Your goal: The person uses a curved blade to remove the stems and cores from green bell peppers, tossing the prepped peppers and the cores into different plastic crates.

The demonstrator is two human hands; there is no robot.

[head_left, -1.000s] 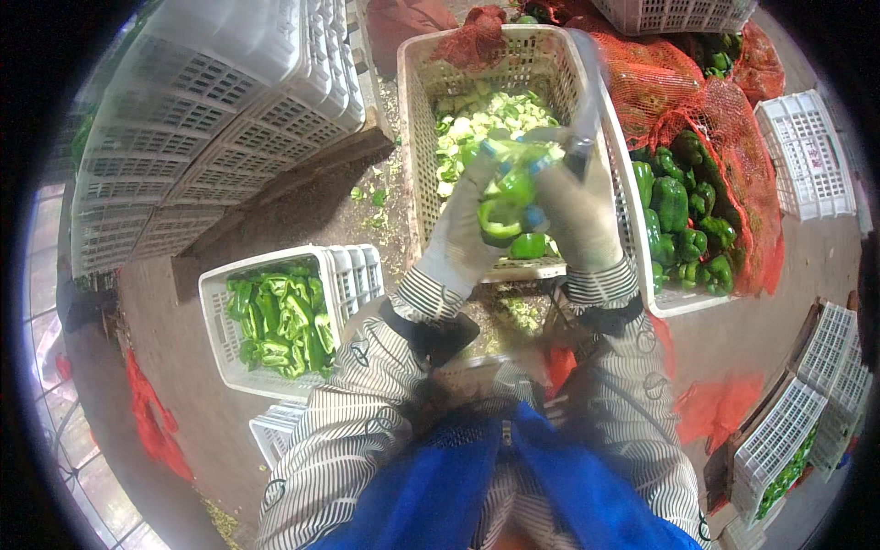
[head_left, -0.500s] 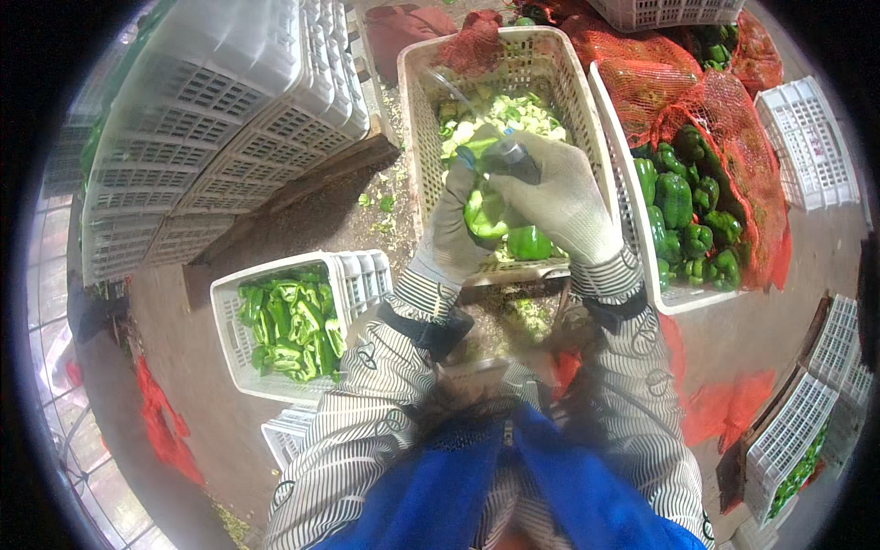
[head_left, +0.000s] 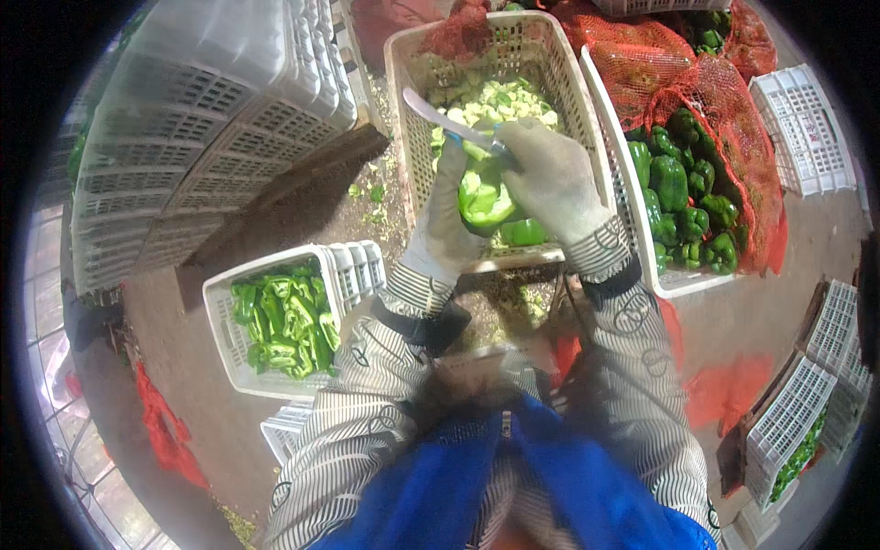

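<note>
My gloved left hand (head_left: 443,220) is closed around a green bell pepper (head_left: 484,202) that has been cut open, its pale inside showing. In my gloved right hand (head_left: 555,179) is a knife (head_left: 438,115), its light, curved blade pointing up and left across the top of the pepper. My right fingers hide most of its handle. Both hands are over a white plastic crate (head_left: 411,137) holding pale green pepper cores and scraps (head_left: 500,99). Another green pepper piece (head_left: 523,232) lies below my right hand, near the crate's front end.
Halved green peppers (head_left: 289,321) fill a smaller white crate (head_left: 225,344) at left. Right of the scrap crate, whole peppers (head_left: 671,183) spill from a red mesh bag (head_left: 733,119) into another crate. Tall stacked crates (head_left: 197,110) stand far left; more crates (head_left: 802,133) sit at right.
The knife has swung so its blade now shows clearly, pointing up and left over the pepper. My right hand has turned with it; the left still holds the pepper. The whole view has shifted slightly.
</note>
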